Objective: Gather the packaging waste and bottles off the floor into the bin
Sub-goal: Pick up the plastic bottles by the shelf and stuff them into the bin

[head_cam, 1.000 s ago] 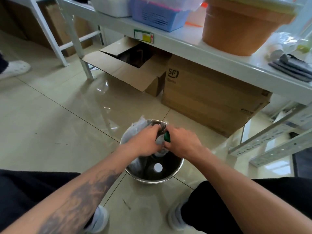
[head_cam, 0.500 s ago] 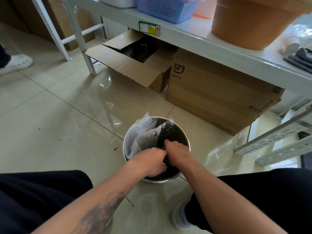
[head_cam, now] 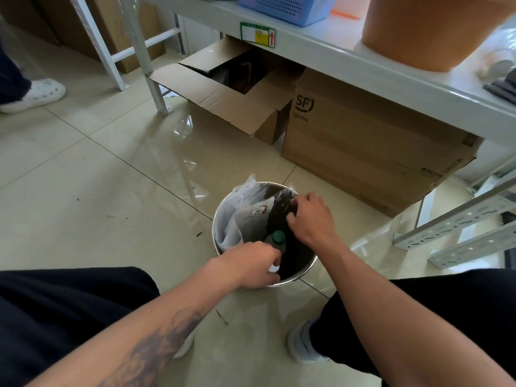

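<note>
The bottle stands in the bin, green cap up, just beyond the left hand, whose curled fingers pinch something white, unclear what. It looks light, stiff and slick; take its neck. Right hand fingers press crinkly, limp bags down.

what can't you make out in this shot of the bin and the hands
- Head view: bin bottom, hidden by bags and both hands.
- Left hand fingertips curl around a white object; grip unclear.
- Bottle body, mostly covered; only the green cap shows.
- Shelf label text, too small.
</note>
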